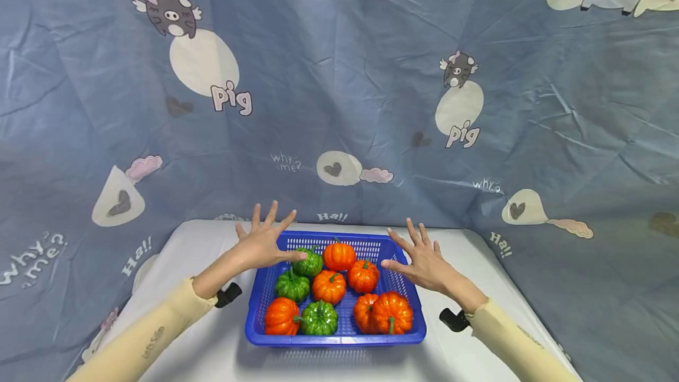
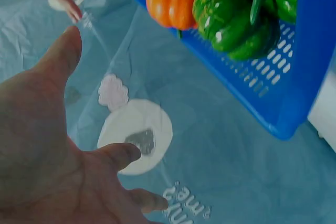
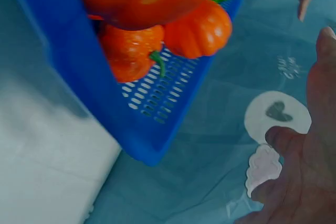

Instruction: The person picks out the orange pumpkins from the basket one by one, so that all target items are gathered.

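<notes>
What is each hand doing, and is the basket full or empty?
Left hand: open, fingers spread, holding nothing, over the basket's left rim.
Right hand: open, fingers spread, holding nothing, over the right rim.
Basket: upright on the table, holding pumpkins, orange and green.

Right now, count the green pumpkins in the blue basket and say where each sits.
3. One at the back left by the left hand's thumb, one mid-left, one front centre. Others may be hidden beneath.

Left hand and right hand raised, fingers spread, holding nothing.
</notes>
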`<state>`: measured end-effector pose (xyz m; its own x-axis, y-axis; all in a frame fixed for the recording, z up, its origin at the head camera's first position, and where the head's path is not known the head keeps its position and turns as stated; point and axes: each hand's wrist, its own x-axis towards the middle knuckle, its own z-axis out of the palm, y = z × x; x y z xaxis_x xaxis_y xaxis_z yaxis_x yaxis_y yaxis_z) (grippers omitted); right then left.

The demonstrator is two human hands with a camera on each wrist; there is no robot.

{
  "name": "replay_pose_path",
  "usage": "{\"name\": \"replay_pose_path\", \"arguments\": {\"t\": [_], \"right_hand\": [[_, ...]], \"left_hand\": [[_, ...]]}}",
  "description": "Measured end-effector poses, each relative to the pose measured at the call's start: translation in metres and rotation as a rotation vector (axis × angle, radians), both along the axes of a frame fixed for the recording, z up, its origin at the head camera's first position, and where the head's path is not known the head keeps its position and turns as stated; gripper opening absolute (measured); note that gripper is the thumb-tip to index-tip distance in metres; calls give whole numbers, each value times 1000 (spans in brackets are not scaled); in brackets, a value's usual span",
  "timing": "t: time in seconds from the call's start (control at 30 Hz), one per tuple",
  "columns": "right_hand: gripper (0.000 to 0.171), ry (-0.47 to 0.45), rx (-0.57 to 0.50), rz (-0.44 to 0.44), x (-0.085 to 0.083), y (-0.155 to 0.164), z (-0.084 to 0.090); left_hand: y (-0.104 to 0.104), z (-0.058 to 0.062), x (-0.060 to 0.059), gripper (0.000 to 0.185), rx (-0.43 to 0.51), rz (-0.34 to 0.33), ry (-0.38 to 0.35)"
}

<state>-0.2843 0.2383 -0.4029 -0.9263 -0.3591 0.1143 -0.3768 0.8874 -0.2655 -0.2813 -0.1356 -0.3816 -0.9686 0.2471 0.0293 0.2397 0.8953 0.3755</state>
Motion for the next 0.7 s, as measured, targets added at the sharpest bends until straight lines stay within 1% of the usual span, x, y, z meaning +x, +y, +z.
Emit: {"name": "replay_pose_path", "arguments": {"t": [0.07, 0.17, 0.33, 0.53, 0.7], "right_hand": [[78, -18, -35, 16, 0, 2, 3], [78, -34, -84, 46, 1, 6, 5], [80, -47, -132, 98, 6, 14, 7], [78, -76, -155, 169, 12, 22, 3], [67, -138, -172, 255, 19, 26, -5]], "left_hand": [[-5, 2, -1, 103, 12, 6, -9], [-12, 4, -3, 99, 57, 7, -29], [-23, 2, -3, 93, 108, 17, -30], [-37, -9, -2, 92, 164, 25, -35], [-46, -25, -1, 84, 212, 22, -21]]}}
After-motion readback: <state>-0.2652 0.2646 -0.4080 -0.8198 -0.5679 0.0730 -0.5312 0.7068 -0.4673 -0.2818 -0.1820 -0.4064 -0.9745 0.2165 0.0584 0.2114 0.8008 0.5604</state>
